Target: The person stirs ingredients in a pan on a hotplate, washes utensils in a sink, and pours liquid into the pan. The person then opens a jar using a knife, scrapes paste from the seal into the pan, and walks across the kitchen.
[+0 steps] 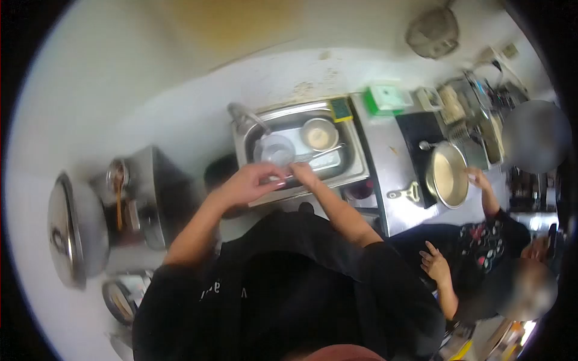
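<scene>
Both of my hands are over the front edge of the metal sink (360,157). My left hand (253,182) has its fingers curled in toward the thumb; what lies between them, if anything, is too small to make out. Close beside it, my right hand (304,174) is closed, its fingertips pointing to the left hand and partly hidden. Just beyond my hands, a clear round container (277,148) sits in the sink beneath the faucet (245,114). To its right is a metal bowl (320,135) with something pale inside. A long thin metal utensil (328,151) lies in front of the bowl.
A yellow-and-green sponge (341,110) rests on the sink's back right corner. On the right counter are a large pot (447,175), a peeler-like tool (404,193) and a green-and-white box (385,99). A co-worker stands there, one hand (478,179) at the pot. A big lidded pot (77,231) is far left.
</scene>
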The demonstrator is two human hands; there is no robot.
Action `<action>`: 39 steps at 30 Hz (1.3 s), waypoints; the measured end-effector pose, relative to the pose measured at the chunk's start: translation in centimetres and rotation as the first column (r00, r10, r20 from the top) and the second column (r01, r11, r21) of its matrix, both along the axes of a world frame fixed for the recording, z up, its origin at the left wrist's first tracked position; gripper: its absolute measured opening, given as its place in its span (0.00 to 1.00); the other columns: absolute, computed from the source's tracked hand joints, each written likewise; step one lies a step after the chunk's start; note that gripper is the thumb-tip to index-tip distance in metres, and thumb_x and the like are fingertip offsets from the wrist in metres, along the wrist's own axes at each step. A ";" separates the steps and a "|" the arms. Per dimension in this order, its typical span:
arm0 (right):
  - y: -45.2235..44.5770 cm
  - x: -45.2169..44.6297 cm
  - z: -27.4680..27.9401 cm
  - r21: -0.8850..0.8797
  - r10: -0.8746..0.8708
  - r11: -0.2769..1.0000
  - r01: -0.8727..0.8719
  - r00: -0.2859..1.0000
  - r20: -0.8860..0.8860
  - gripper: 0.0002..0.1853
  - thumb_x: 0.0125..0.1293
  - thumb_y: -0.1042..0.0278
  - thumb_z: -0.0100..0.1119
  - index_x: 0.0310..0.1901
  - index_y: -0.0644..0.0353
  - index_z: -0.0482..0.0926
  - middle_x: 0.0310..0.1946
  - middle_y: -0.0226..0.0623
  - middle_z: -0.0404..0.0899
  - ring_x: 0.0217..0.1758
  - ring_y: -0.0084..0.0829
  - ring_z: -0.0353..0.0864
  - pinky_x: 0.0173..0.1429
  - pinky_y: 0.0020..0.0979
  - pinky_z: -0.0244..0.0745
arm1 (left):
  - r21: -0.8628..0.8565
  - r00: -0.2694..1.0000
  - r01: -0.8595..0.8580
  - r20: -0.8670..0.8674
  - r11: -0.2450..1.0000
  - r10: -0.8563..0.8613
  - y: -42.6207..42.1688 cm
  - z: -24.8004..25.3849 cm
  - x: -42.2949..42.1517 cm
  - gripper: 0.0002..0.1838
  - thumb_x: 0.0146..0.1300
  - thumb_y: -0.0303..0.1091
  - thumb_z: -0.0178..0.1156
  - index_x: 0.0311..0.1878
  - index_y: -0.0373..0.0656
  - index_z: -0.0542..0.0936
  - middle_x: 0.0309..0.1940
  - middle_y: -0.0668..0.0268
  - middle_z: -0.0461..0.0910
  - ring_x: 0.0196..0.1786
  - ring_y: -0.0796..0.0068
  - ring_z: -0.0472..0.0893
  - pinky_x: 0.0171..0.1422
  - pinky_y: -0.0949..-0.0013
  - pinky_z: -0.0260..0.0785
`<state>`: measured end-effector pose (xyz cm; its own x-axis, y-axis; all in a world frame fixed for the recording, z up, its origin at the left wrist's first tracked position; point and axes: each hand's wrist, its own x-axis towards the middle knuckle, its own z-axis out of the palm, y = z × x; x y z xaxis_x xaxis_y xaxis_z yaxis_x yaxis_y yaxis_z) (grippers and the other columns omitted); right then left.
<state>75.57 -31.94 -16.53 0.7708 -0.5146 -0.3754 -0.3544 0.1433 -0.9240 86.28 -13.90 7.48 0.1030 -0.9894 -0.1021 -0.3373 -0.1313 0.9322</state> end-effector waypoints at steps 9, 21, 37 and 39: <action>1.6 0.8 1.4 0.115 0.087 0.990 -0.088 0.996 0.010 0.15 0.55 0.61 0.53 0.20 0.64 0.78 0.20 0.33 0.76 0.26 0.25 0.72 0.32 0.28 0.64 | -0.811 0.818 0.054 -0.298 0.583 -0.491 2.7 23.8 -3.2 0.12 0.63 0.39 0.57 0.39 0.39 0.80 0.42 0.44 0.78 0.52 0.48 0.77 0.62 0.55 0.66; 1.9 0.1 5.0 0.102 -0.065 0.991 0.087 0.977 -0.205 0.15 0.55 0.60 0.54 0.23 0.64 0.81 0.23 0.35 0.79 0.25 0.24 0.72 0.32 0.27 0.66 | -0.695 0.656 0.599 0.142 0.398 -0.741 -0.2 27.1 -9.9 0.15 0.63 0.41 0.57 0.44 0.39 0.78 0.44 0.48 0.78 0.54 0.52 0.77 0.63 0.55 0.65; 2.9 -1.2 5.1 0.107 -0.122 0.985 0.134 0.986 -0.112 0.15 0.52 0.60 0.56 0.21 0.65 0.80 0.21 0.38 0.79 0.27 0.28 0.75 0.36 0.30 0.70 | -0.605 0.607 0.711 0.273 0.358 -0.746 2.0 27.5 -11.2 0.19 0.62 0.42 0.57 0.51 0.38 0.75 0.47 0.52 0.78 0.55 0.57 0.76 0.64 0.55 0.63; 3.0 -1.4 5.2 0.106 -0.123 0.985 0.134 0.988 -0.098 0.15 0.53 0.60 0.56 0.21 0.65 0.80 0.21 0.39 0.79 0.27 0.28 0.75 0.36 0.30 0.70 | -0.581 0.628 0.716 0.293 0.388 -0.721 2.8 27.6 -10.8 0.20 0.62 0.42 0.57 0.51 0.38 0.75 0.48 0.53 0.78 0.55 0.57 0.76 0.64 0.55 0.63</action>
